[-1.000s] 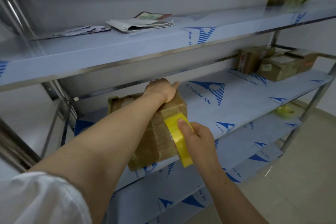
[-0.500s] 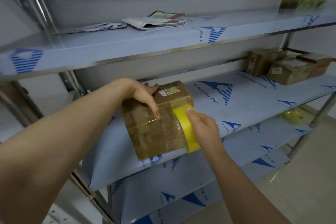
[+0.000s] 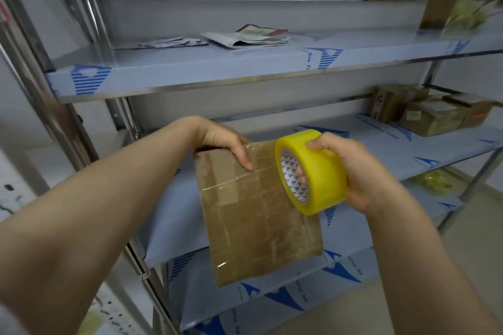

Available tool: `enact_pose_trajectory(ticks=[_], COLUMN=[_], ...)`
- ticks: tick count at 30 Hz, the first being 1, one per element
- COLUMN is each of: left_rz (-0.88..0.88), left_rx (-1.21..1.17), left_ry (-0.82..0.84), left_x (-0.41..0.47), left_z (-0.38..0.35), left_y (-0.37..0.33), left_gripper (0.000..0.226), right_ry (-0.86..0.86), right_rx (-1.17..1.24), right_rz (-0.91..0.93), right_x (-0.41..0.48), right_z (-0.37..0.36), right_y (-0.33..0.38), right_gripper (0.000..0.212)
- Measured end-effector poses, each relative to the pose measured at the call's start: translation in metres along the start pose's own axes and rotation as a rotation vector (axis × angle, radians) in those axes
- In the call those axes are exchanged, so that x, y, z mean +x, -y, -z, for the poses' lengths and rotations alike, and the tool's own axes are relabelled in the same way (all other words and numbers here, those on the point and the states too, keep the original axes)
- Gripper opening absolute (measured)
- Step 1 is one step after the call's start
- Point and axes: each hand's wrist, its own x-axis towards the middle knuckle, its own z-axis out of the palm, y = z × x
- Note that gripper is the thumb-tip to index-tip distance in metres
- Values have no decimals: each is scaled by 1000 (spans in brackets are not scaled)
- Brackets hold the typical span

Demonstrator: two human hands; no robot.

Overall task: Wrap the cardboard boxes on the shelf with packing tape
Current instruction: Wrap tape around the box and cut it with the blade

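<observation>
Cardboard box (image 3: pixel 255 226), likely light, stiff, but slick with tape, leans at the front of the middle shelf (image 3: pixel 174 212). Left hand (image 3: pixel 220 139) has its grip curled over the firm top edge; right hand (image 3: pixel 353 171) grips the tape roll (image 3: pixel 318 171) through its core.

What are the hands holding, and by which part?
The left hand holds the cardboard box by its top edge. The right hand grips the yellow tape roll, fingers through its core, thumb outside.
</observation>
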Motion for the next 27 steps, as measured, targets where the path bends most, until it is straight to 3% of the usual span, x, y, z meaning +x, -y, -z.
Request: enact_pose_trajectory(ticks=[4, 7, 11, 13, 14, 16, 18, 20, 22, 27], left_rz=[72, 36, 43, 39, 23, -16, 59, 145, 154, 100], left_rx=[5, 259, 560, 688, 681, 539, 542, 676, 690, 586], left_ry=[11, -300, -677, -901, -917, -743, -432, -234, -239, -402], left_x=[8, 27, 49, 56, 61, 70, 76, 79, 84, 94], left_z=[-3, -5, -12, -28, -38, -58, -72, -80, -86, -90], left_y=[17, 37, 57, 57, 56, 53, 51, 53, 57, 64], left_gripper=[41, 23, 45, 42, 39, 56, 107, 139, 147, 142], right_ry=[70, 12, -84, -73, -83, -117, -121, -85, -61, 10], right_rx=[59, 42, -1, -13, -21, -52, -91, -84, -65, -32], right_rz=[-67, -130, -119, -97, -92, -69, -54, -51, -68, -124], right_x=[24, 53, 105, 127, 135, 144, 155, 160, 159, 151], right_z=[-14, -34, -54, -61, -64, -73, -77, -79, -79, -65], right_y=[-1, -13, -13, -9, -7, -5, -12, -20, -29, -50], right_gripper=[22, 21, 50, 60, 67, 72, 67, 58, 51, 39])
